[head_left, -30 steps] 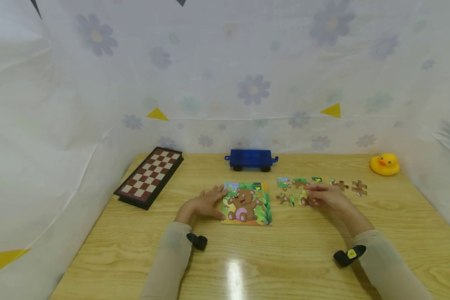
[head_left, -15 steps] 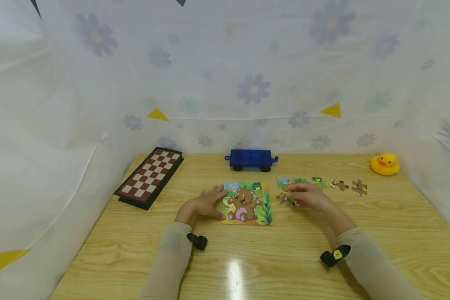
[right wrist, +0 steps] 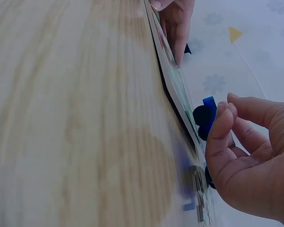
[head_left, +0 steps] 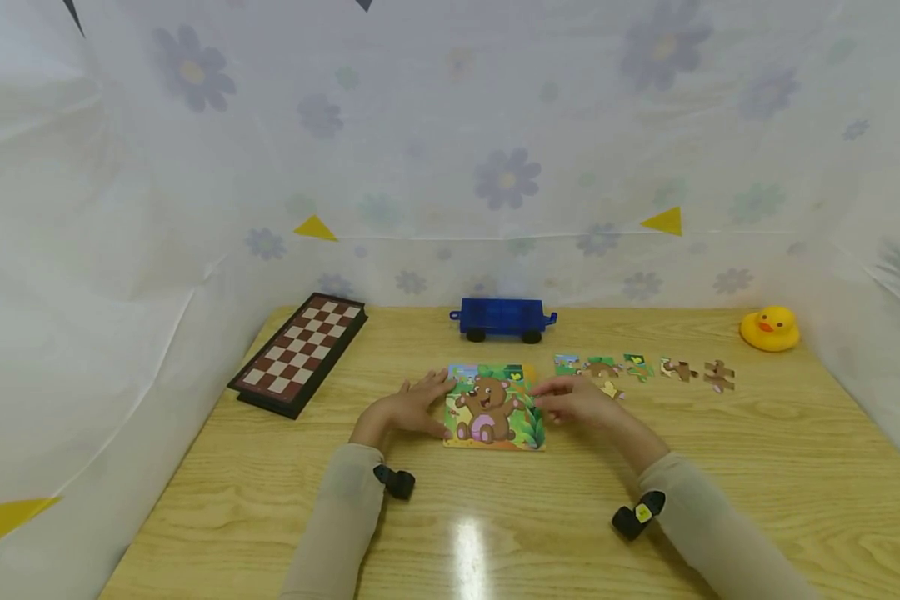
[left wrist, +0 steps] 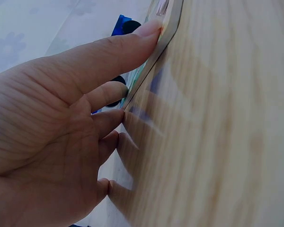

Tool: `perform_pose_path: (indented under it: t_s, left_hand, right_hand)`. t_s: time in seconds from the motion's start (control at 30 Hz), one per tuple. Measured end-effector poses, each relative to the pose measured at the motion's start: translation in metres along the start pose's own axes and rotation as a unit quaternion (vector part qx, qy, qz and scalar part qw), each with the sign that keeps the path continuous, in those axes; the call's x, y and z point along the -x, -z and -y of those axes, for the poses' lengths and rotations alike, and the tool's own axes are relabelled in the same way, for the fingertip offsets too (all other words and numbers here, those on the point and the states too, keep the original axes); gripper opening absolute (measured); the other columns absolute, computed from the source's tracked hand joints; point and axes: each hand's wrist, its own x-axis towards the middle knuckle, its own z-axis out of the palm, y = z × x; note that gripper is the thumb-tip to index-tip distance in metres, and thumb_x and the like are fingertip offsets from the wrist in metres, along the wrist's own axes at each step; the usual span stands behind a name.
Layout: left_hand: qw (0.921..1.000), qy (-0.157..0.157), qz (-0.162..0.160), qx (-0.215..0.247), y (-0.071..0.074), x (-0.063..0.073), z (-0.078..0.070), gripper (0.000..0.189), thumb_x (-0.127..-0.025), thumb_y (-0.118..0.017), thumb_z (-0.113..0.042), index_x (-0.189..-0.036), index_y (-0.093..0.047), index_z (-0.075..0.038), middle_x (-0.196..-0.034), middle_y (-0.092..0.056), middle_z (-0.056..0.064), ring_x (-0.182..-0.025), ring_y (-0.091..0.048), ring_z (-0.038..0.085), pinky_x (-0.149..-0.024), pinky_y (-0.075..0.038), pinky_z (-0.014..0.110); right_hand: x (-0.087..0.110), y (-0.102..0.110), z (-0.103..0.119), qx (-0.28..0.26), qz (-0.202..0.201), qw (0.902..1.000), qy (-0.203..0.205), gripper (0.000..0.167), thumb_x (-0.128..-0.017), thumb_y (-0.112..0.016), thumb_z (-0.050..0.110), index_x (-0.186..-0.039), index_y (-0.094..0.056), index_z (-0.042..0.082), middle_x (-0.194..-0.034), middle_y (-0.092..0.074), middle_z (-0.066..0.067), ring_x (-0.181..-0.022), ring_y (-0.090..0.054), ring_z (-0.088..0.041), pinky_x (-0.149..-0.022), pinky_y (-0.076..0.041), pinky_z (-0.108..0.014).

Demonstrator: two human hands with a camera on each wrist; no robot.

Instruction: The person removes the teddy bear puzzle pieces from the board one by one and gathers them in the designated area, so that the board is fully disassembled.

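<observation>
In the head view, the left hand [head_left: 405,411] lies along the left edge of a square bear puzzle [head_left: 491,408], thumb and fingers spread and touching that edge. The left wrist view shows the thumb on the puzzle's edge and the other fingertips on the table. The right hand [head_left: 581,404] is at the puzzle's right edge, with thumb and index fingertips together in the right wrist view. Whether a thin piece sits between them is hidden. Loose puzzle pieces [head_left: 602,367] lie just right of the puzzle, some partly behind this hand.
A folded checkered board [head_left: 300,354] lies at the left. Behind the puzzle stands a blue toy wagon [head_left: 501,318]. A yellow rubber duck [head_left: 769,328] sits at the far right corner. White floral cloth [head_left: 510,179] encloses the back and sides of the wooden table [head_left: 420,533].
The right hand has moved left, from over the loose pieces to the puzzle's right edge, fingers staying drawn together. The left hand has stayed in place.
</observation>
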Motion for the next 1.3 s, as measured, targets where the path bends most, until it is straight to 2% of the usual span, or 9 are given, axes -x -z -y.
perform_pose_path:
  t_s: [0.1, 0.23, 0.37, 0.5, 0.67, 1.03, 1.3]
  left_hand:
    - [1.0, 0.001, 0.0, -0.002, 0.0, -0.001, -0.001, 0.09, -0.084, -0.072, -0.033, -0.153, -0.017, -0.015, -0.159, 0.003, 0.006, -0.144, 0.01, 0.024, -0.11, 0.011, 0.055]
    - [1.0, 0.001, 0.0, -0.004, 0.0, -0.001, -0.001, 0.09, -0.084, -0.072, -0.033, -0.153, -0.017, -0.015, -0.159, 0.003, 0.005, -0.144, 0.01, 0.024, -0.11, 0.011, 0.055]
    - [1.0, 0.003, 0.001, -0.004, 0.0, -0.001, -0.002, 0.09, -0.084, -0.072, -0.033, -0.153, -0.016, -0.015, -0.159, 0.003, 0.005, -0.144, 0.01, 0.024, -0.11, 0.011, 0.055]
    - [1.0, 0.0, 0.0, -0.006, 0.001, -0.002, -0.002, 0.09, -0.084, -0.072, -0.033, -0.153, -0.017, -0.014, -0.159, 0.003, 0.006, -0.144, 0.01, 0.025, -0.11, 0.011, 0.055]
    - [1.0, 0.0, 0.002, -0.006, 0.002, -0.002, -0.002, 0.089, -0.085, -0.071, -0.032, -0.153, -0.017, -0.014, -0.159, 0.003, 0.006, -0.144, 0.01, 0.025, -0.11, 0.011, 0.056]
    - [1.0, -0.001, 0.002, 0.001, 0.002, -0.001, -0.002, 0.089, -0.084, -0.072, -0.031, -0.153, -0.017, -0.013, -0.159, 0.003, 0.008, -0.144, 0.009, 0.026, -0.11, 0.01, 0.057]
    - [1.0, 0.0, 0.001, 0.002, 0.001, -0.001, 0.0, 0.089, -0.084, -0.072, -0.031, -0.153, -0.017, -0.015, -0.159, 0.004, 0.006, -0.144, 0.01, 0.025, -0.11, 0.011, 0.056]
  right_hand:
    - [-0.004, -0.007, 0.001, 0.016, 0.01, 0.9998, 0.006, 0.036, -0.093, -0.06, 0.011, -0.121, -0.057, -0.009, -0.09, -0.064, -0.007, -0.067, -0.055, -0.012, -0.06, -0.05, -0.025]
    - [-0.009, -0.017, 0.001, 0.031, 0.017, 0.9992, 0.021, 0.033, -0.092, -0.062, 0.012, -0.118, -0.06, -0.009, -0.086, -0.064, -0.006, -0.066, -0.056, -0.012, -0.06, -0.051, -0.025]
    - [-0.013, -0.025, 0.002, 0.036, 0.035, 0.9986, 0.018, 0.033, -0.091, -0.062, 0.012, -0.117, -0.061, -0.009, -0.079, -0.062, -0.003, -0.065, -0.056, -0.011, -0.06, -0.051, -0.025]
    - [-0.014, -0.031, 0.005, 0.037, 0.052, 0.9979, 0.004, 0.033, -0.092, -0.061, 0.01, -0.118, -0.06, -0.009, -0.081, -0.063, -0.003, -0.065, -0.056, -0.012, -0.061, -0.052, -0.026]
    - [-0.013, -0.033, 0.006, 0.053, 0.05, 0.9973, 0.001, 0.032, -0.092, -0.061, 0.009, -0.119, -0.06, -0.008, -0.086, -0.065, -0.002, -0.067, -0.059, -0.012, -0.063, -0.053, -0.028]
    - [-0.017, -0.035, 0.001, 0.077, 0.061, 0.995, 0.014, 0.034, -0.091, -0.062, 0.011, -0.12, -0.061, -0.007, -0.083, -0.065, -0.004, -0.068, -0.057, -0.013, -0.066, -0.054, -0.031]
    - [-0.016, -0.039, 0.004, 0.115, 0.045, 0.9923, 0.007, 0.03, -0.091, -0.062, 0.012, -0.117, -0.064, -0.003, -0.085, -0.067, -0.005, -0.069, -0.059, -0.013, -0.065, -0.054, -0.031]
